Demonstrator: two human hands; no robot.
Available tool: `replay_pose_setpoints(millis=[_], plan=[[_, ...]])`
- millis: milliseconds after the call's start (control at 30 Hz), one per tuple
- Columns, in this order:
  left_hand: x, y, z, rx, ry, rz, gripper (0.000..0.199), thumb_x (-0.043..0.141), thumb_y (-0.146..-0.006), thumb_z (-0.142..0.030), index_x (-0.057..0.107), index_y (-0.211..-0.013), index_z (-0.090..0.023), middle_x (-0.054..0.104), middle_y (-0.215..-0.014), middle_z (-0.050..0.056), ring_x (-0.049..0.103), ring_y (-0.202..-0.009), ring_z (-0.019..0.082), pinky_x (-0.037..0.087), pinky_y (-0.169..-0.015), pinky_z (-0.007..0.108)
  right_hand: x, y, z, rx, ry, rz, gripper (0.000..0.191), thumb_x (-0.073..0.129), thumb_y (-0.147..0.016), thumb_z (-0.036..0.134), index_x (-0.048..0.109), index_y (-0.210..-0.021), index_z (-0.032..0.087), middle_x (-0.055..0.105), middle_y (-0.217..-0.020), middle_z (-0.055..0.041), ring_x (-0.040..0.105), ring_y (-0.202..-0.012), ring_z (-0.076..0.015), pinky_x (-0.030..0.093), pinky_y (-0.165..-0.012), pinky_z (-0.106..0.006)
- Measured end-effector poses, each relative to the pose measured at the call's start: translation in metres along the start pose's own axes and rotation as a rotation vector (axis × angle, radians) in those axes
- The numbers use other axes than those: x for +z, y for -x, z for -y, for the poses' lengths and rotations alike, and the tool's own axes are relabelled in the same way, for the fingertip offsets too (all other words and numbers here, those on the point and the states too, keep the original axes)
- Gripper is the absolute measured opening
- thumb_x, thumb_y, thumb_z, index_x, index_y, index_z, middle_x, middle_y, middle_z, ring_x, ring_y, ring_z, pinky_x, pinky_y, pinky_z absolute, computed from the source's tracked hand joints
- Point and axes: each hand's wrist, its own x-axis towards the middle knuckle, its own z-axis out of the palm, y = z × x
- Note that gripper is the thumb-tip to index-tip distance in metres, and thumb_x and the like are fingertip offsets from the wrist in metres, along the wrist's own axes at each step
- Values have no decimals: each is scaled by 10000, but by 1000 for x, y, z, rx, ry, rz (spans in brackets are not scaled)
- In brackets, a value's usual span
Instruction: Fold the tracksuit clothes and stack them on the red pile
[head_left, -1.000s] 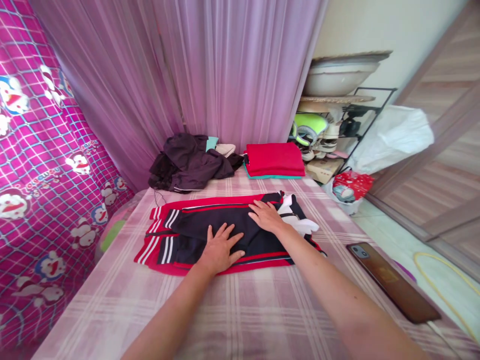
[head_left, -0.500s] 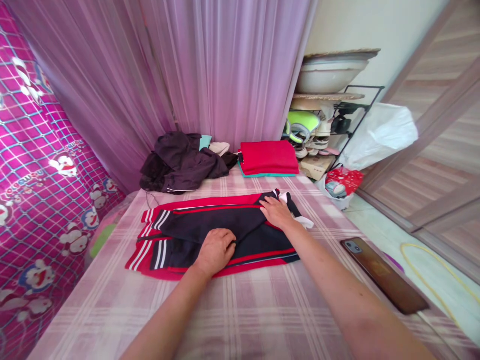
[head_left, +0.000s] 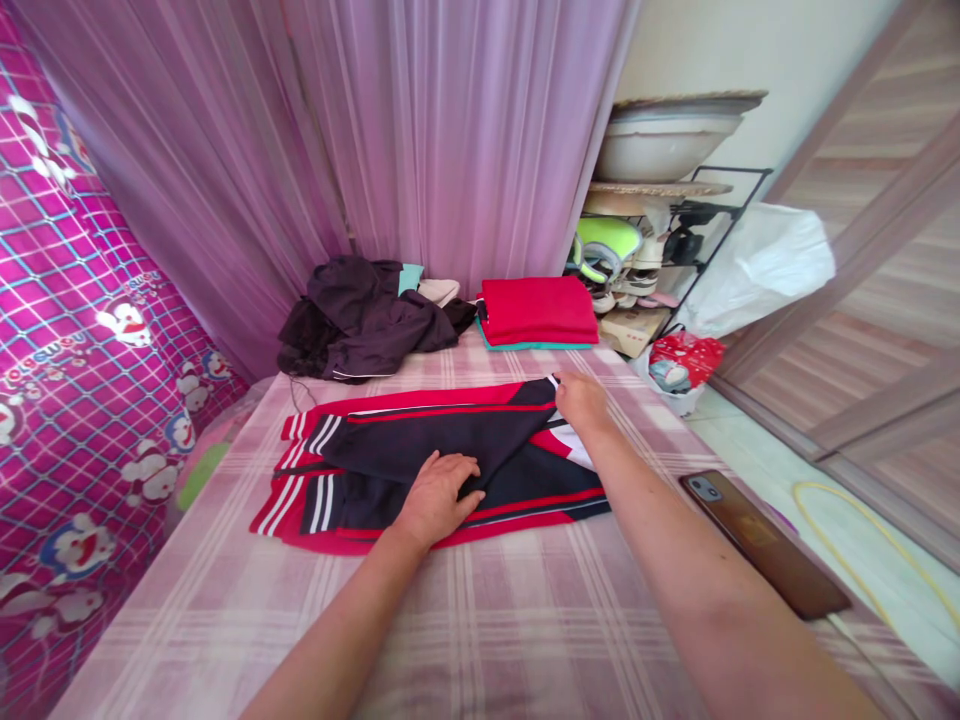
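Pinching the far-right edge of the dark striped jacket, the right hand has closed fingers, while the left hand presses its middle, fingers slightly apart, the jacket lying before the red folded stack.

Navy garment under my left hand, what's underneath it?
Red fabric shows beneath the navy garment along its near and far edges, with white-striped red cuffs sticking out at the left end. Whatever lies under its middle is covered, so I can't tell.
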Motion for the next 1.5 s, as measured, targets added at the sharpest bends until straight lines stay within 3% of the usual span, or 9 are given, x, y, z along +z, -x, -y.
replay_pose_setpoints(millis=[200, 367, 600, 733, 833, 933, 1067, 1267, 1500], plan=[[-2, 3, -5, 10, -23, -8, 147, 547, -880, -219, 634, -988, -267, 692, -1259, 32, 593, -1222, 185, 285, -1178, 517, -9, -31, -4, 76, 85, 100, 435, 475, -944, 354, 648, -1297, 169, 662, -1266, -191, 577, -1216, -340, 442, -998, -462], [3, 5, -3, 21, -47, -16, 146, 569, -865, -244, 634, -995, -261, 663, -1308, 47, 561, -1265, 204, 267, -1191, 520, 4, -54, -11, 105, 33, 276, 448, 583, -880, 438, 656, -1283, 256, 679, -1269, -117, 620, -1175, -304, 486, -936, -411], [4, 5, -3, 4, -75, 7, 180, 615, -854, -294, 638, -1028, -252, 610, -1389, 60, 475, -1363, 246, 264, -1196, 542, 18, -45, -4, 295, 6, 151, 360, 533, -910, 385, 711, -1182, 231, 719, -1156, -166, 663, -1100, -316, 496, -889, -424], [4, 5, -4, 22, -97, 29, 390, 599, -879, -345, 607, -1265, -286, 567, -1441, 60, 446, -1387, 260, 249, -1196, 561, 11, -46, 1, 317, -26, 139, 384, 476, -940, 347, 678, -1235, 206, 701, -1198, -177, 640, -1140, -333, 480, -925, -458], [5, 5, -4, 31, -130, 55, 455, 572, -903, -385, 570, -1355, -329, 530, -1478, 52, 416, -1407, 276, 235, -1194, 582, 0, -40, 9, 221, -82, 19, 443, 365, -973, 290, 618, -1316, 166, 668, -1266, -177, 610, -1188, -315, 460, -981, -446], [5, 4, -3, 42, -141, 66, 444, 557, -914, -400, 582, -1353, -337, 508, -1498, 52, 399, -1419, 282, 216, -1197, 590, -1, -11, 33, -93, -170, -50, 492, 309, -994, 307, 549, -1395, 153, 602, -1377, -154, 543, -1281, -263, 397, -1080, -394], [3, 3, -4, 52, -138, 83, 437, 537, -928, -414, 582, -1357, -341, 486, -1515, 55, 384, -1429, 291, 198, -1195, 608, 18, 38, 65, -493, -146, 221, 548, 325, -1002, 451, 436, -1494, 236, 393, -1572, -85, 331, -1454, -228, 245, -1188, -433], [1, 2, -4, 45, -139, 122, 447, 526, -930, -430, 567, -1369, -358, 461, -1535, 42, 363, -1443, 288, 195, -1196, 603, 27, 40, 68, -140, 56, 345, 603, 225, -1019, 467, 308, -1555, 204, 239, -1636, -110, 192, -1504, -253, 129, -1201, -515], [3, 1, -2, 57, -159, 102, 437, 504, -936, -452, 575, -1359, -368, 482, -1520, 34, 379, -1433, 282, 214, -1194, 592, 20, 48, 80, -226, 17, 389, 589, 210, -1028, 474, 299, -1557, 231, 245, -1637, -78, 191, -1505, -225, 138, -1205, -494]])
